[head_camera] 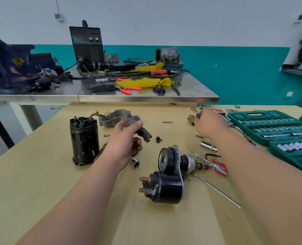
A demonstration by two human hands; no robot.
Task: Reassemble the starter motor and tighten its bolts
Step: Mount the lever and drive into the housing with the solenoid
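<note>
Mid-frame, our left hand [127, 138] hovers open above the grey end cover [115, 118]; our right hand [208, 123] grips a tool. The motor body [84, 140] looks heavy, rigid; we'd grasp its sides.

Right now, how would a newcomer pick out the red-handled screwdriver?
Start at the green socket case on the wooden table's right side. Nearer the camera, beside the starter's geared end, lies the screwdriver. It alone there has a clear red handle.

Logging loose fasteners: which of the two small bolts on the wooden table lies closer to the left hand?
The short bolt beside the upright black motor housing, just left of the left hand. The other bolt lies farther back, between the two hands.
</note>
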